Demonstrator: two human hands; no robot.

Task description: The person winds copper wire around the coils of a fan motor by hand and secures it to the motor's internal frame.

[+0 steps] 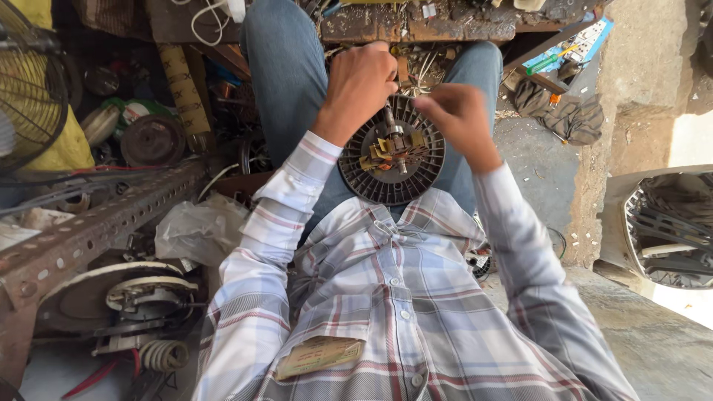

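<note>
On the lap of a seated person in blue jeans, a round, dark, ribbed motor part (391, 160) rests on edge, its face turned up toward the head camera. The left hand (360, 85) is curled into a closed fist at the part's upper rim, fingers wrapped around something at the top of the metal shaft (394, 134); exactly what the fist holds is hidden by the knuckles. The right hand (460, 122) hovers at the part's upper right edge, blurred, fingers bent inward and close to the rim; whether it pinches anything cannot be told. At the centre of the part, yellowish tabs and windings (386, 151) cluster around the shaft.

Both forearms wear the sleeves of a plaid shirt (386, 297) in grey, white and red, with a folded tan paper (319, 356) showing at the chest pocket. Beyond the knees stands a worn, cluttered wooden bench (416, 22), with white cable (212, 18) hanging at its left end. To the left, a perforated rusty angle bar (96, 223) crosses above a crumpled clear plastic bag (200, 230), a disassembled motor housing (126, 297) and a coiled spring (163, 355). A wire fan guard (30, 82) fills the upper left corner. To the right, a dark rag (568, 115) lies on the concrete floor beside a green-handled screwdriver (553, 59).
</note>
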